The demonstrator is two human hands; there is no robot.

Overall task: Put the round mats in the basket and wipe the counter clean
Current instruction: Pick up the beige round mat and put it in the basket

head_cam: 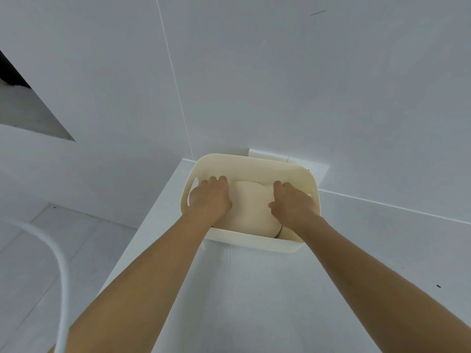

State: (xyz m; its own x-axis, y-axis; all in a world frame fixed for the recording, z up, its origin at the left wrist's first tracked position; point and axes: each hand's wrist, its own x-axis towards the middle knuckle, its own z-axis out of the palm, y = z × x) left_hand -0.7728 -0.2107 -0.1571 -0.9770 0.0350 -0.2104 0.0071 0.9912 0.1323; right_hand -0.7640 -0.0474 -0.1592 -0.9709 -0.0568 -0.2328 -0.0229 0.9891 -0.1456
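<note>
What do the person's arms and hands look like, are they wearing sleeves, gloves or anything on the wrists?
Both arms are bare as far up as the picture shows, with no sleeves in view. The left hand and the right hand are bare too: no gloves, and no watch, bracelet or band on either wrist. No rings can be made out, though the fingertips are too small and blurred to be sure.

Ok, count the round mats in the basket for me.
2 show, possibly more beneath: a cream round mat fills the cream plastic basket between both hands, and another's edge peeks out underneath at the near right.
</note>
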